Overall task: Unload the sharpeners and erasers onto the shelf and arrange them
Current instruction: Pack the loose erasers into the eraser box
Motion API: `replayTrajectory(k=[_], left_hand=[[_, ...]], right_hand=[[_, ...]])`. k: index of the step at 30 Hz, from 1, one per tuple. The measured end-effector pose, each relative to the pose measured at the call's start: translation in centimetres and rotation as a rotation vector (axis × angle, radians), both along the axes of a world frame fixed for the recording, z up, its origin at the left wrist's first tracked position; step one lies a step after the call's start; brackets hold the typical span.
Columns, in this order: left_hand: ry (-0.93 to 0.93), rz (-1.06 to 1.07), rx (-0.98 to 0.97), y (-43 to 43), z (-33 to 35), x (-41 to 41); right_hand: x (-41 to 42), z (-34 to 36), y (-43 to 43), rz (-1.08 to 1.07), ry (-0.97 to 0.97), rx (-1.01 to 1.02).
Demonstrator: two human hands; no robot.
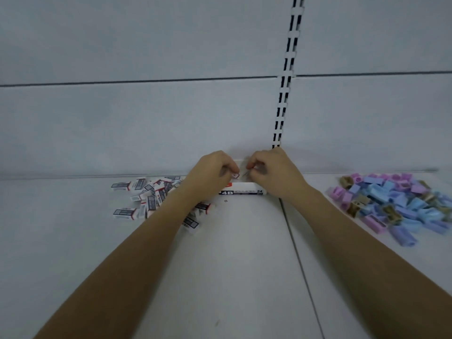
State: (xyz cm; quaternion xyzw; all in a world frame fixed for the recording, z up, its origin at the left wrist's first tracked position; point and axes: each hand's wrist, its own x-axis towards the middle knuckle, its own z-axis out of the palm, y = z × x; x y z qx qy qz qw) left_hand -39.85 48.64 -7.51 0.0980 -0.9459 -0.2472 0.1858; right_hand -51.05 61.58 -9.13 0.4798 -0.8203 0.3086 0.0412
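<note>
Illumination is even, diffuse and cool-toned, moderately bright, without glare. A faint soft shadow falls on the back panel (241, 152) above the left hand (212, 172) and right hand (271, 172). Focus is soft throughout, and print on the erasers (144, 194) is mostly illegible. Wide-angle distortion bows the panel seam (146, 81) and tilts the slotted strip (287, 81).

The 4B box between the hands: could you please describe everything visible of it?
The 4B box is long, low and white, seemingly cardboard, with a black strip on its front printed 4B and 24. It lies flat on the shelf near the back wall, long side toward the camera. The left hand and right hand cover its ends and top; the left pinches a small white and red piece above it. Whether it is open is hidden.
</note>
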Motion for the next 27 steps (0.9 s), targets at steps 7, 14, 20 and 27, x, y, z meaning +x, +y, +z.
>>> replayTrajectory(k=[7,14,20,27], left_hand=[[-0.024,-0.061,-0.180,-0.5,-1.1,0.5],[-0.070,-0.066,-0.417,-0.5,-1.2,2.0],[-0.056,-0.100,-0.398,-0.6,-1.6,2.0],[-0.053,-0.088,-0.374,-0.7,-2.4,1.6]], right_hand=[[-0.6,-0.1,0.3,-0.017,0.074,0.063],[0.1,1.2,1.2,0.033,0.132,0.161],[0.9,1.3,1.4,0.023,0.124,0.305],[1.1,1.4,1.6,0.061,0.149,0.319]])
